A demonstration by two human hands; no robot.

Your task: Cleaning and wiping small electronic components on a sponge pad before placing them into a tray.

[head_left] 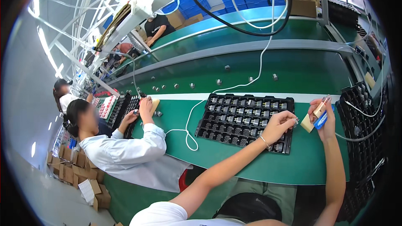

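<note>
A black tray (245, 119) lies on the green bench (268, 163) in front of the person, its grid of pockets filled with small grey-and-black parts in rows. Over its right edge the left hand (279, 126) pinches one small metallic part (295, 121) between fingertips. Just right, the right hand (323, 117) is closed around a blue tube (321, 120) with a tan block (307, 123) beside it. A second black tray (361, 117) stands further right.
</note>
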